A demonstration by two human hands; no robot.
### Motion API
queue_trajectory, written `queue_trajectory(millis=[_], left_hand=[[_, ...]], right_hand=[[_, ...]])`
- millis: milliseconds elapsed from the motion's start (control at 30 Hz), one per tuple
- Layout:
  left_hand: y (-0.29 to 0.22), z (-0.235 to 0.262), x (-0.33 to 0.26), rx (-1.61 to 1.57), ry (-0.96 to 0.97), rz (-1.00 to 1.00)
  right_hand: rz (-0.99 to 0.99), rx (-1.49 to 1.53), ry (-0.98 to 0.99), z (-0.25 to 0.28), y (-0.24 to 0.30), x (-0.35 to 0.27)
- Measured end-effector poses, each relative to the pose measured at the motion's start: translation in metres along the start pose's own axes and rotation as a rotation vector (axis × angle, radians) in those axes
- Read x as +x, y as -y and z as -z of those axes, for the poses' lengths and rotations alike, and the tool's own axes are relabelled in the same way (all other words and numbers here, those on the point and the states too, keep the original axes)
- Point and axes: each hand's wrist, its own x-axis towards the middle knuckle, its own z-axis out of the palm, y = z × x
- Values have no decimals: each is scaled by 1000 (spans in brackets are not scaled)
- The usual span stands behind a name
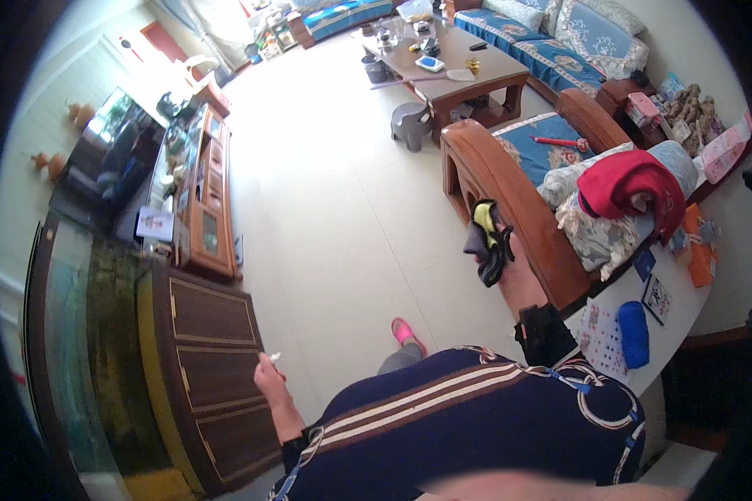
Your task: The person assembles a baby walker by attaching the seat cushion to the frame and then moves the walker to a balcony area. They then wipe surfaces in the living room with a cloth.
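Lower centre of frame: a person in a navy top w/ brown-and-white stripes stands on a pale tiled floor (342,209), 1 pink slipper (407,332) showing just above the top's hem.

The left hand (269,377), lower left of centre, is raised beside a dark wooden cabinet (213,359); its fingers are pinched narrow on a small white object (274,356), too small to identify.

The right hand (495,250), centre-right, grips a bundle of dark cloth w/ a yellow patch (486,234); fingers closed around it, hand mostly hidden by the fabric. The bundle hangs just beside the wooden arm of a sofa (510,196) w/ blue patterned cushions. A black band sits on the right forearm, nr the elbow.

On the sofa, right of frame: a red cloth (631,188) draped over floral pillows. Lower right: a white bench (668,334) carrying a blue oblong item (634,332) and printed cards.

Top centre: a brown coffee bench (455,71) cluttered w/ small items, a grey stool (411,123) at its near corner. Left of frame: a long wooden TV unit (209,200) w/ a dark screen behind it, and a fish tank (92,334) at lower left, touching the dark cabinet.
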Motion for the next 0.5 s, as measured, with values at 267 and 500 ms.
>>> queue_trajectory(millis=[267,500], left_hand=[[-62,-128,239,-237,-41,-14],[-162,-301,415,-120,234,-89]], right_hand=[[-58,-3,-48,-59,-32,222],[-7,-49,-70,-95,9,407]])
